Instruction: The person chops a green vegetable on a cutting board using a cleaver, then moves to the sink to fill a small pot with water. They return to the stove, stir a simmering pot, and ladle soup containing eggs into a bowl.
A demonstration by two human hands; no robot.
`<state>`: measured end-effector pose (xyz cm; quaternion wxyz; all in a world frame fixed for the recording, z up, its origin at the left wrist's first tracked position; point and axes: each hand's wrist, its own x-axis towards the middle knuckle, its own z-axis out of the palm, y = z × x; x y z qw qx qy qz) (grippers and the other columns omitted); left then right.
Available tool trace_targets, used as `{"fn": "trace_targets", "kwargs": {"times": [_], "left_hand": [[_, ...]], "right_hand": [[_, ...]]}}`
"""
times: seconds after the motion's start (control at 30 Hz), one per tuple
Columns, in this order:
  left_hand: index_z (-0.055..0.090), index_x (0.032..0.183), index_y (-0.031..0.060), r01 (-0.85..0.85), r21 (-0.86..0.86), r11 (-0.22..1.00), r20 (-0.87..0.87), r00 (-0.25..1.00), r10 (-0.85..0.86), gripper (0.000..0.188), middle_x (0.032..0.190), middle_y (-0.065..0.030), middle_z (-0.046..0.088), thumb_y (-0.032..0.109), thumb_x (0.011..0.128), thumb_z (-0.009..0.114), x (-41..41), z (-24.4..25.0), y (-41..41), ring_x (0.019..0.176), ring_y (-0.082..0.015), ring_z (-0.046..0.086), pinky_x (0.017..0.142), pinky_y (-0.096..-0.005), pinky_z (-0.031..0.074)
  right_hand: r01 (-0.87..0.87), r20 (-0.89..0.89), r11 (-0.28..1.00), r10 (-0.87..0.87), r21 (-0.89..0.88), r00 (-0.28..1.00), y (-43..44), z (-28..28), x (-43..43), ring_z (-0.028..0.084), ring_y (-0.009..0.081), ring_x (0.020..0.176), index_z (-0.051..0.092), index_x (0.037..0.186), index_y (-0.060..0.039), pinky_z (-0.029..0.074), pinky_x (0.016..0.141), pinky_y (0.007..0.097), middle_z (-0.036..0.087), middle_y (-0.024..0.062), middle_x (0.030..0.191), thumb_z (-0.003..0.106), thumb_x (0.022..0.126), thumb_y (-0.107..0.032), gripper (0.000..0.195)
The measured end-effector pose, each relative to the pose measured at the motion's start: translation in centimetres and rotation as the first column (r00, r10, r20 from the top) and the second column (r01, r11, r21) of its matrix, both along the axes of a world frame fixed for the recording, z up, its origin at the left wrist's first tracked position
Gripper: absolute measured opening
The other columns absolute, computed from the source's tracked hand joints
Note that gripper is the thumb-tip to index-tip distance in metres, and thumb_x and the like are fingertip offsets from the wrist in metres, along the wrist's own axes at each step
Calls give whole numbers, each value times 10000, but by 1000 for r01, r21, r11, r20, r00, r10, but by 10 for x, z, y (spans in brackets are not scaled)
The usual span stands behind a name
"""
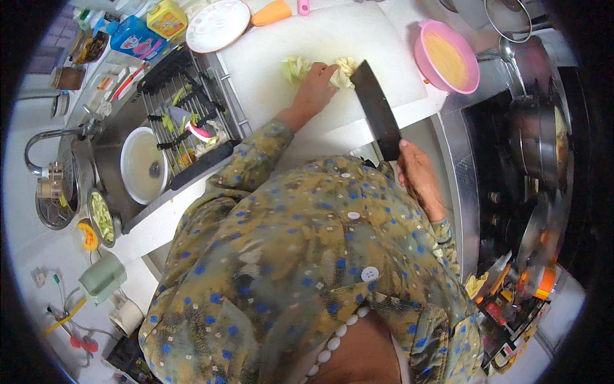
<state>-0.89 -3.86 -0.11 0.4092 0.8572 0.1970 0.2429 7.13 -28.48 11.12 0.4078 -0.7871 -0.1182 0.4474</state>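
A white cutting board lies on the counter before me. My left hand rests over it between two portions of pale leafy vegetable; its fingertips touch the right portion, while the pale green leaves lie just left of the fingers. A wide dark cleaver reaches from the board's front edge up to the right portion, its far end beside the leaves. My right hand grips the cleaver at its near end, in front of the counter; the handle is hidden in the fist.
A pink bowl of yellowish contents stands right of the board, near the stove with a steel pot. A white plate and a peeled carrot lie behind. At left, a rack with scraps spans the sink beside a white basin.
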Motion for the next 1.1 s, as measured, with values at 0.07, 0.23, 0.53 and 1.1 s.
{"fn": "trace_targets", "kwargs": {"times": [0.07, 0.23, 0.53, 1.1], "left_hand": [[514, 1056, 45, 24, 94, 995, -49, 999, -19, 394, 1007, -147, 457, 57, 677, 622, 0, 3, 0, 952, -314, 468, 809, -352, 412], [498, 1102, 64, -33, 151, 988, -75, 996, 45, 426, 993, -148, 445, 91, 697, 628, -6, -5, 8, 902, -299, 476, 784, -347, 408], [507, 1093, 84, -37, 359, 932, -110, 991, 82, 495, 1054, -136, 454, 170, 642, 691, -2, 11, -3, 952, -285, 456, 792, -375, 423], [451, 1144, 19, -35, 162, 986, -76, 996, 48, 526, 1004, -158, 454, 86, 665, 657, 10, -3, 2, 929, -309, 463, 799, -359, 401]], "right_hand": [[-19, -25, 1000, 20, 12, 999, 11, -3, -5, 384, 69, 404, 499, 803, -63, 313, 361, 219, 416, -11, 536, 392, 899, -368, 337], [59, -57, 998, -58, 2, 997, 10, -9, -3, 386, 76, 397, 501, 805, -59, 320, 356, 225, 418, -9, 534, 404, 892, -383, 349], [72, 12, 996, -73, 51, 997, -2, -1, 7, 390, 69, 385, 523, 873, -57, 320, 348, 216, 420, -3, 511, 399, 893, -383, 350], [297, -280, 943, -247, 152, 928, 21, -34, 45, 408, 103, 361, 440, 894, -76, 370, 328, 235, 469, 33, 536, 386, 893, -385, 315]]}}
